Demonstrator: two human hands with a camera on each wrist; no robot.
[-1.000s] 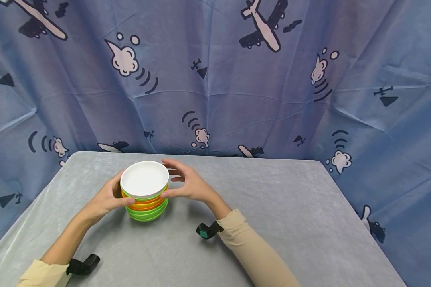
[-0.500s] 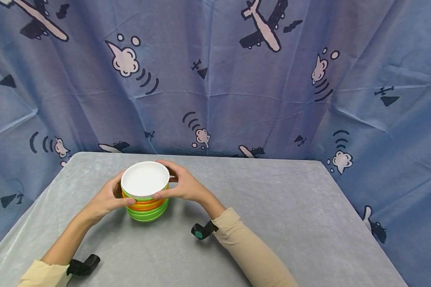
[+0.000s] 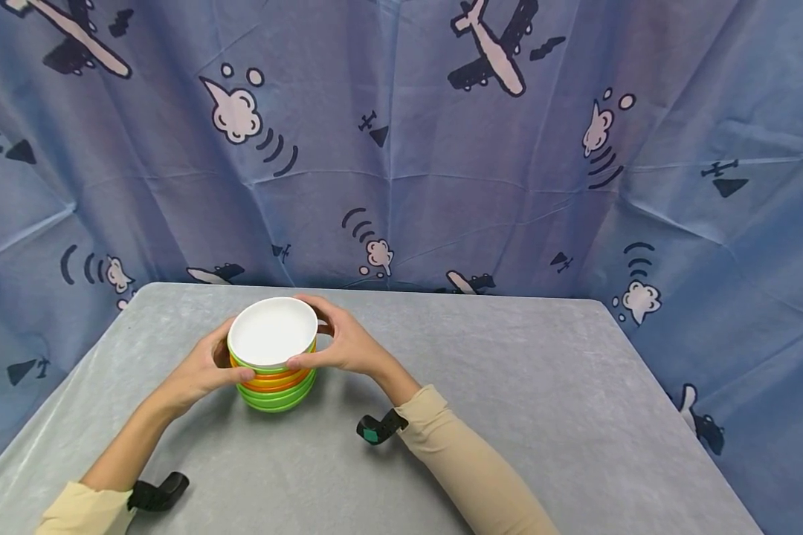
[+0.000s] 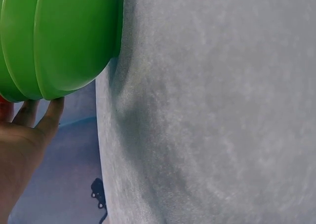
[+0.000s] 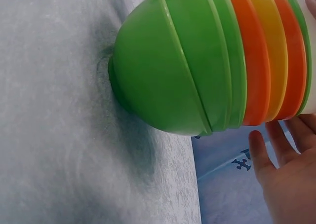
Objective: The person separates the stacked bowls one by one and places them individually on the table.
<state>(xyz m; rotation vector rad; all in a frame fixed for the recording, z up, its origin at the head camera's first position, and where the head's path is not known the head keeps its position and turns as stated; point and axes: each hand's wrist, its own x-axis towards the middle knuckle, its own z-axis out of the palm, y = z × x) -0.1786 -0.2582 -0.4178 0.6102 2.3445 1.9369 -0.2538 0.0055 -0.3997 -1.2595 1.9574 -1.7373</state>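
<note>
A stack of nested bowls stands upright on the grey-covered table, left of centre in the head view. Green bowls (image 5: 153, 66) form its base, with orange bowls (image 5: 254, 61) and a yellow bowl (image 5: 274, 51) above them, then another green rim. On top sits a white bowl (image 3: 273, 331), its inside facing up. My left hand (image 3: 197, 371) holds the stack's left side, thumb in front and fingers behind. From the right, my right hand (image 3: 351, 345) grips the white bowl's edge between thumb and fingers. In the left wrist view, left fingers (image 4: 52, 116) touch a green bowl.
The grey cloth-covered table (image 3: 508, 416) reaches right and toward me. Behind its far edge hangs a blue curtain (image 3: 442, 186) with airplane prints. Black camera mounts sit on both wrists, the left one (image 3: 159, 492) low over the table.
My right hand has moved left from beside the stack and closed its thumb and fingers on the white bowl. That bowl sits very slightly higher now. My left hand keeps its hold.
</note>
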